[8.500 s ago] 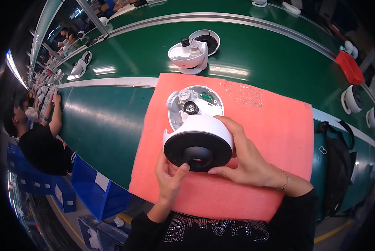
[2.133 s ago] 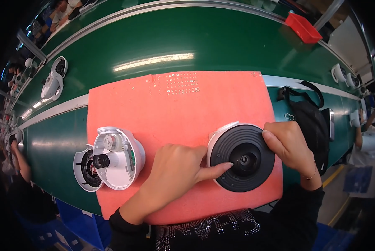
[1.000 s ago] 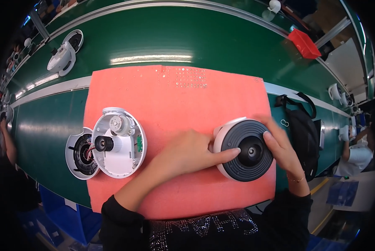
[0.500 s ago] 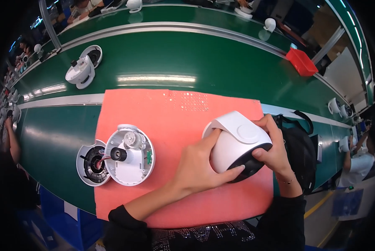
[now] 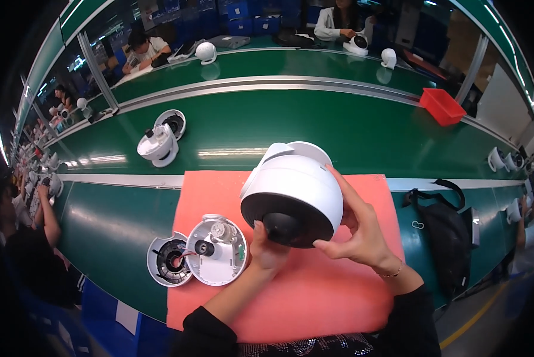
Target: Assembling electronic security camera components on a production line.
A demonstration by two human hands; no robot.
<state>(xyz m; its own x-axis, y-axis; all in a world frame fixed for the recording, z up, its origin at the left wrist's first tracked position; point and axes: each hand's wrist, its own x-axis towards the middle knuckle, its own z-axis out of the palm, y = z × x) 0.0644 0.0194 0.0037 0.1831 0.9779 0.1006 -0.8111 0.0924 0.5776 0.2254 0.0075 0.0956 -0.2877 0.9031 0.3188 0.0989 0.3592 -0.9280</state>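
A round white camera housing (image 5: 305,178) with a black front and dark lens is held up over the pink mat (image 5: 314,297). My left hand (image 5: 267,250) grips its lower left, thumb on the black front and the other fingers hidden behind. My right hand (image 5: 362,232) clasps its right side, thumb under the lower edge and fingers along the shell. Left of my left hand lies an opened white housing half (image 5: 219,262) with a motor, a small black lens barrel and a green board. Thin wires join it to a round shell with a black inside (image 5: 169,259).
Another opened white camera (image 5: 158,143) stands on the green belt (image 5: 249,125) beyond the mat. A red bin (image 5: 442,107) is at the far right, and a black bag (image 5: 445,238) lies right of the mat. Co-workers sit across the belt and at both sides.
The camera housing has been raised and turned, so its black front now faces me. Both hands shifted their hold with it. The view has tilted up, showing more of the far side.
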